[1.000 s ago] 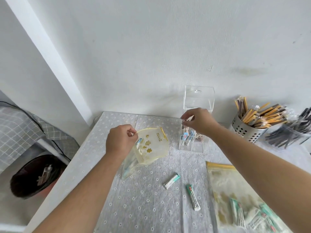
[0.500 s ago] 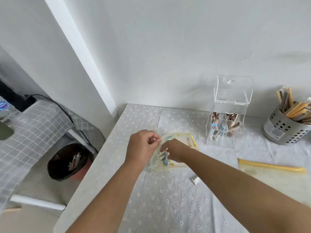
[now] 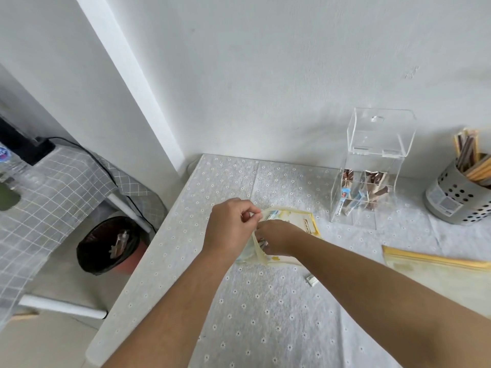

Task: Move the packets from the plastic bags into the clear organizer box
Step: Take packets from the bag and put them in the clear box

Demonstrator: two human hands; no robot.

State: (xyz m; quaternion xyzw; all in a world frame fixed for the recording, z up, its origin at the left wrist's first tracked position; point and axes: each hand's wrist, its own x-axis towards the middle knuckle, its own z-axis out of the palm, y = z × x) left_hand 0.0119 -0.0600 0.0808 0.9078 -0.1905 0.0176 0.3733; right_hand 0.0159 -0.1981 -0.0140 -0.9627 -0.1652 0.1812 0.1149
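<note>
Landmark: clear organizer box (image 3: 366, 187), standing on the worktop (image 3: 265, 314) against the wall, with its hinged lid (image 3: 380, 134) raised upright. Its compartments hold several packets (image 3: 345, 197), blue-white and brown, standing on end or leaning.

Small zip bag (image 3: 295, 217), yellow-edged with a yellow print: lies on the worktop to the left of the box and in front of it, close by but not touching. Its mouth faces away from the box.

Left hand (image 3: 228, 227): on the far side of the bag from the box. Thumb and forefinger pinch the bag's upper lip and hold the mouth open.

Right hand (image 3: 279, 237): over the bag, between the left hand and the box, fingers pushed into the mouth. The fingertips are hidden by the plastic, so I cannot tell whether they hold a packet.

Loose packet (image 3: 311, 280): on the worktop in front of the box, only its end showing past the right forearm.

Large zip bag (image 3: 435, 269): flat on the worktop, in front of the box and to its right.

Perforated metal holder (image 3: 457, 197) with sticks (image 3: 470, 158): right of the box, near it.

Waste bin (image 3: 111, 243): on the floor, far left of the box.
</note>
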